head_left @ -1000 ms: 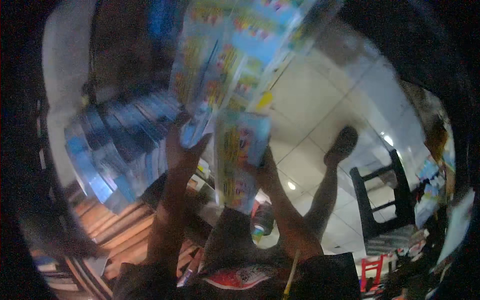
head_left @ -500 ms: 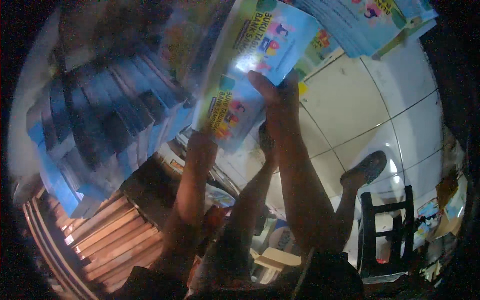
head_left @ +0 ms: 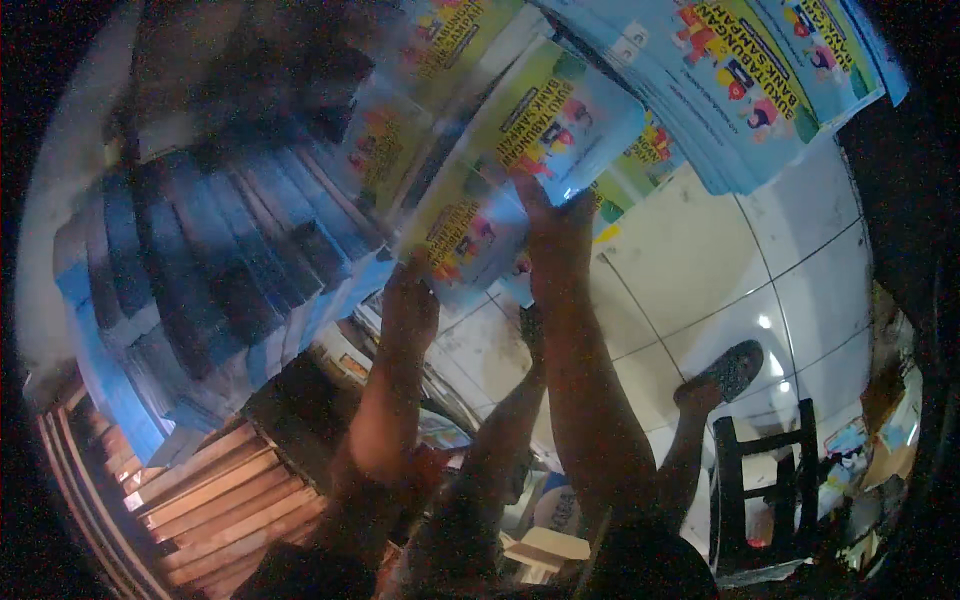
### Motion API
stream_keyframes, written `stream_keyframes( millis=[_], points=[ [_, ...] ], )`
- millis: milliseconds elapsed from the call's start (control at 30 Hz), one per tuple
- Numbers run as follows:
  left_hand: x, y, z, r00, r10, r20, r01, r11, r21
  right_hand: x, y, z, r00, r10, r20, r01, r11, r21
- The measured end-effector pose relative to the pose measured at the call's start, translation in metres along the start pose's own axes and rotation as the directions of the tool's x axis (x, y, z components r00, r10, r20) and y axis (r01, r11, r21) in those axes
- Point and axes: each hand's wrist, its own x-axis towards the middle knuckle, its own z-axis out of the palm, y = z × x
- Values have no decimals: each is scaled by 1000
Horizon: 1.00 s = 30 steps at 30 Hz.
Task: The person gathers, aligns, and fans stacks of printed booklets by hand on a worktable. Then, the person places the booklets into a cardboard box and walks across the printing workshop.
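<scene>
Both my hands hold a small pile of light blue and yellow printed booklets (head_left: 590, 115), with cartoon figures on the covers. My left hand (head_left: 410, 290) grips the near left edge, with its fingers partly hidden under the paper. My right hand (head_left: 560, 210) grips the near right edge, thumb on top and the other fingers out of sight beneath. The pile is at or just above a row of like booklets; whether it touches them I cannot tell.
Thick stacks of the same booklets (head_left: 740, 90) stand at the far right. On the left lie many blue-edged bundles (head_left: 230, 250) packed side by side, above wooden slats (head_left: 235, 490). A black stool (head_left: 765, 490) stands on white floor tiles (head_left: 700, 265) near my slippered foot (head_left: 735, 370).
The view has shifted, so the stacks at the far right show more fully and sit lower. The held booklets have moved slightly nearer, and both hands keep their hold.
</scene>
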Motion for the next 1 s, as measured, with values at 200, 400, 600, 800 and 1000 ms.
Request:
stream_keyframes(
  millis=[200,400,600,800,1000],
  points=[
    [10,5,19,985,-158,-71,56,678,-733,7,9,0,990,-46,-134,14,974,-227],
    [29,-74,36,973,127,-191,-190,912,-365,-1,0,22,988,78,-130,-76,997,18],
    [9,-20,31,930,329,-162,-316,944,98,6,1,-3,991,80,-106,-70,993,93],
    [28,-30,39,976,42,-213,-129,901,-415,10,3,1,994,103,-27,-100,992,80],
    [27,-2,33,938,-336,81,162,218,-962,37,-17,-13,974,118,-194,-147,979,-141]
  ],
)
